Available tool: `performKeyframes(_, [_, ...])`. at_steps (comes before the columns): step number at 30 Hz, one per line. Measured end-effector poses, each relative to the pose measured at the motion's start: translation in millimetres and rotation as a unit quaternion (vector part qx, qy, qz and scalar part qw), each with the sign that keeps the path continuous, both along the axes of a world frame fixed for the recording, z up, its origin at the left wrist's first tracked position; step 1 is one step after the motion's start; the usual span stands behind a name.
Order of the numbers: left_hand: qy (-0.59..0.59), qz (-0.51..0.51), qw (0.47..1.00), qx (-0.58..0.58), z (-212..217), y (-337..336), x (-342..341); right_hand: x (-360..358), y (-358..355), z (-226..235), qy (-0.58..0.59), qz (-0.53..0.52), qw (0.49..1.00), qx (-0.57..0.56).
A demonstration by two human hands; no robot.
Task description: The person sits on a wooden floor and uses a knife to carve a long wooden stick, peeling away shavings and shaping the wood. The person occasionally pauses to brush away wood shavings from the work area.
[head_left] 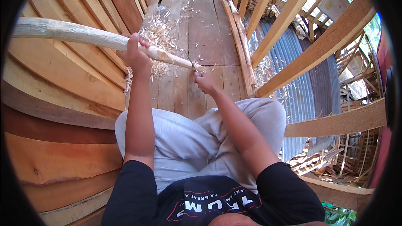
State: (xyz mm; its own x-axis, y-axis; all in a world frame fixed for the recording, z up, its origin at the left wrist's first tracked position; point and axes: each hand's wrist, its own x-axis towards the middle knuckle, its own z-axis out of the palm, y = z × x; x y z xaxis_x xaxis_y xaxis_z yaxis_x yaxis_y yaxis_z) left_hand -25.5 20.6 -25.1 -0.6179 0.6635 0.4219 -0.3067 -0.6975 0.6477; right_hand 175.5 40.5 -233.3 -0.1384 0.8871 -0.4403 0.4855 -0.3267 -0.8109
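A long, peeled wooden pole [83,34], pale and slightly bent, slants across from the far left to the middle. My left hand [137,55] is wrapped round it, some way back from its right end. Close to that end my right hand [205,83] is closed on a small knife [193,64]. Its thin, dark blade crosses the pole near the tip, and its handle is mostly hidden in my fingers. Curled wood shavings [161,33] lie on the floor beyond my hands and under the pole.
I sit with folded legs on a plank floor [201,16]. A wall of overlapping boards [63,67] rises close on the left. On the right are slanting wooden railing slats [310,69], with a corrugated metal roof [289,88] and stacked timber beyond.
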Motion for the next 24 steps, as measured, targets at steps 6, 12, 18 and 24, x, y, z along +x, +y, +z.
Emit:
performKeyframes(6, [0.021,-0.013,1.0,-0.009,5.6,1.4,7.7,-8.9,9.2,7.2,-0.06,-0.026,0.986,0.155])
performKeyframes(12, [0.051,-0.043,0.998,-0.003,7.9,4.5,19.5,-10.7,12.9,0.0,-0.063,-0.06,0.992,0.093])
performKeyframes(18, [0.09,-0.046,0.995,0.025,15.9,5.2,50.2,-11.2,22.4,19.5,-0.074,-0.028,0.994,0.072])
performKeyframes(24, [0.078,-0.083,0.993,0.011,20.8,10.5,71.9,20.6,31.3,-25.4,-0.057,-0.054,0.986,0.147])
